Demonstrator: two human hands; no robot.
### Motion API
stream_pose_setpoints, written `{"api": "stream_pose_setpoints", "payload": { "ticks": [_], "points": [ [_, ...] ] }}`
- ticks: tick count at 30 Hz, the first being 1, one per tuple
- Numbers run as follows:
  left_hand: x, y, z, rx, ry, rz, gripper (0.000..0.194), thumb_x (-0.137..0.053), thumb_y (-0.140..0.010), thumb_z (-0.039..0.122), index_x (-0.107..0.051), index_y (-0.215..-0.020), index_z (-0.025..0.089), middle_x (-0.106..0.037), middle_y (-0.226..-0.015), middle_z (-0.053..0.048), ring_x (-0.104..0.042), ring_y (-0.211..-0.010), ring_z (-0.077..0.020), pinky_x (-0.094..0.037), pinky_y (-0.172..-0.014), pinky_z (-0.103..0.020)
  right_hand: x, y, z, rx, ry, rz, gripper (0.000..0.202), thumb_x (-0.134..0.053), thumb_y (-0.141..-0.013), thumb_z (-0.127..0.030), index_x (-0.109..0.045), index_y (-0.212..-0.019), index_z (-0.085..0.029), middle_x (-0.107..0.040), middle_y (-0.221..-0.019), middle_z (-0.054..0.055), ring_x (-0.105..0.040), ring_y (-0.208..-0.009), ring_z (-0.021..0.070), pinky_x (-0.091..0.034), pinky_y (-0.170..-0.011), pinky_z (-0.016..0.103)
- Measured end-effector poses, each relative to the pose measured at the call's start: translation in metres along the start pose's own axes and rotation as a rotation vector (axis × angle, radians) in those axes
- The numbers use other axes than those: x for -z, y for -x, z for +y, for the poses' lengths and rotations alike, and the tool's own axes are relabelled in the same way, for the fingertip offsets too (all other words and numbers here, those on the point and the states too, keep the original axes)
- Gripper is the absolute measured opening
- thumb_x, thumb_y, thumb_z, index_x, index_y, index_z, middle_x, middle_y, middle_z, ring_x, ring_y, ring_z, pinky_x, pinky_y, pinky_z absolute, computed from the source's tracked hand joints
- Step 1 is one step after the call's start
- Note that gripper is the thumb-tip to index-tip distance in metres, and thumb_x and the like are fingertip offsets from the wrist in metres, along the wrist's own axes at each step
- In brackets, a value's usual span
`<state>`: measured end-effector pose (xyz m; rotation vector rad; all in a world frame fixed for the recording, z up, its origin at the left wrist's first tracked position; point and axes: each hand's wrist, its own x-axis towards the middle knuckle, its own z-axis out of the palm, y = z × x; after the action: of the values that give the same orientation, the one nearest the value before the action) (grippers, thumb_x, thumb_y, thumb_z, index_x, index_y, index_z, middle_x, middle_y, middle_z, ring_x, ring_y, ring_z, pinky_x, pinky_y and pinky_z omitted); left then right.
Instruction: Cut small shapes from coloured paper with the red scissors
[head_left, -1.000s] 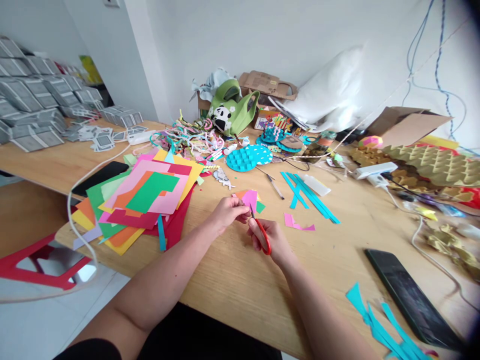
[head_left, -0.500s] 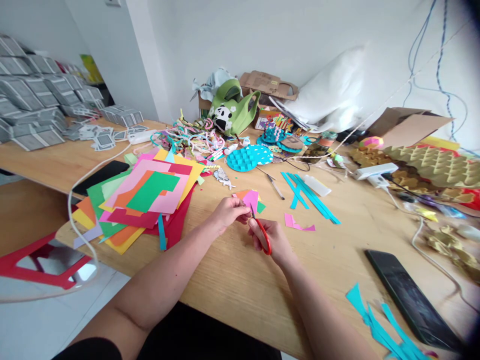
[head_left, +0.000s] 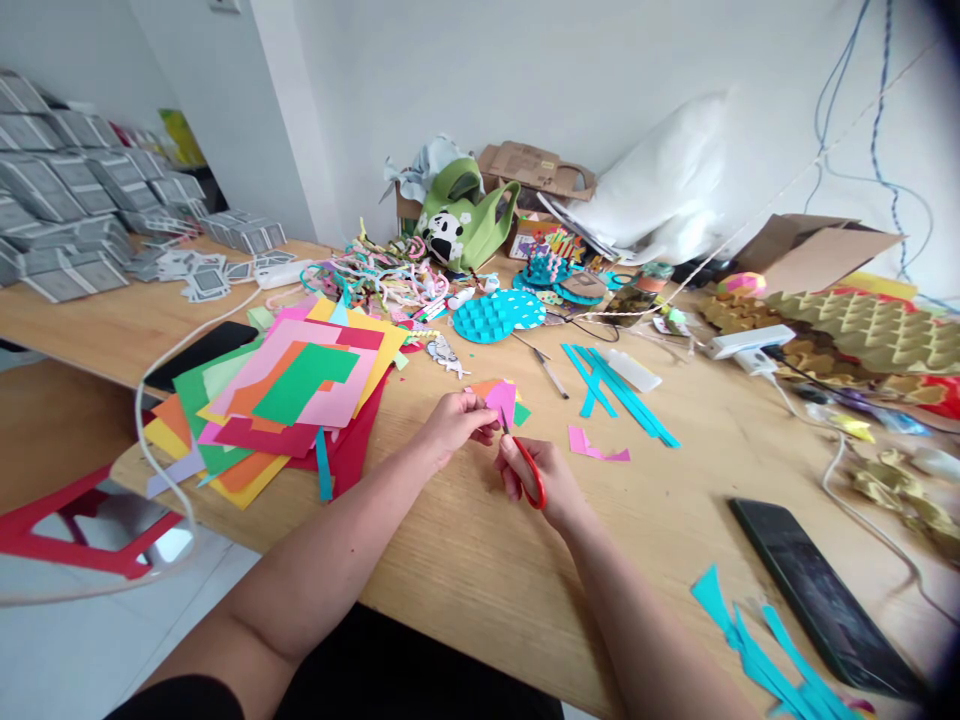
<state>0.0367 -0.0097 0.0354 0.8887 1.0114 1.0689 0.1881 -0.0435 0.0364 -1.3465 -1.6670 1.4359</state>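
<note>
My right hand (head_left: pixel 546 478) is closed around the red handles of a pair of scissors (head_left: pixel 537 480). The scissor blades point up and to the left, at the edge of a small pink piece of paper (head_left: pixel 502 398). That paper is pinched in the fingertips of my left hand (head_left: pixel 459 425), just left of the blades. Behind my fingers, scraps of orange and green paper (head_left: pixel 522 412) lie on the table, partly covered. A pink offcut (head_left: pixel 596 445) rests to the right of the scissors.
Coloured paper sheets (head_left: pixel 300 385) are piled on the left. Turquoise strips (head_left: pixel 630 400), a thin pen-like tool (head_left: pixel 551 372) and a black phone (head_left: pixel 817 590) lie to the right. Farther back are a turquoise disc (head_left: pixel 484 318) and a green panda bag (head_left: pixel 465 225).
The fingers of my left hand have shifted slightly, and more of the pink paper shows beside the blades. My right hand and the scissors have barely moved.
</note>
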Motion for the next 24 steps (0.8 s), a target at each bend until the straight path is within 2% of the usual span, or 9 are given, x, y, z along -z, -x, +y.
{"api": "stream_pose_setpoints", "payload": {
  "ticks": [7, 17, 24],
  "points": [
    [0.0003, -0.001, -0.0023, 0.009, 0.003, 0.008, 0.012, -0.067, -0.068, 0.019, -0.061, -0.063, 0.009, -0.063, -0.058, -0.004, -0.057, -0.052, -0.01, -0.047, -0.052, -0.022, -0.0017, 0.0002, -0.0036, 0.011, -0.031, -0.007, 0.058, -0.045, -0.078, -0.072, -0.055, -0.064, -0.016, -0.055, -0.046, 0.001, -0.046, -0.04, 0.0105, -0.033, -0.041, 0.022],
    [-0.0005, -0.0009, -0.0017, 0.01, 0.003, 0.031, 0.013, -0.068, -0.069, 0.018, -0.061, -0.063, 0.009, -0.061, -0.057, -0.004, -0.056, -0.052, -0.0096, -0.047, -0.051, -0.022, -0.0013, -0.0001, -0.0011, 0.021, -0.045, -0.019, 0.057, -0.042, -0.082, -0.069, -0.056, -0.065, -0.016, -0.054, -0.042, 0.0, -0.044, -0.038, 0.0101, -0.032, -0.04, 0.022],
    [-0.0004, -0.0016, -0.003, 0.026, 0.008, 0.022, 0.014, -0.07, -0.068, 0.019, -0.061, -0.062, 0.009, -0.061, -0.057, -0.004, -0.056, -0.05, -0.0094, -0.047, -0.052, -0.022, -0.0018, -0.0016, 0.0003, -0.027, -0.022, -0.009, 0.059, -0.044, -0.08, -0.071, -0.055, -0.062, -0.017, -0.054, -0.041, 0.0, -0.044, -0.036, 0.0096, -0.031, -0.038, 0.022]
  ]
}}
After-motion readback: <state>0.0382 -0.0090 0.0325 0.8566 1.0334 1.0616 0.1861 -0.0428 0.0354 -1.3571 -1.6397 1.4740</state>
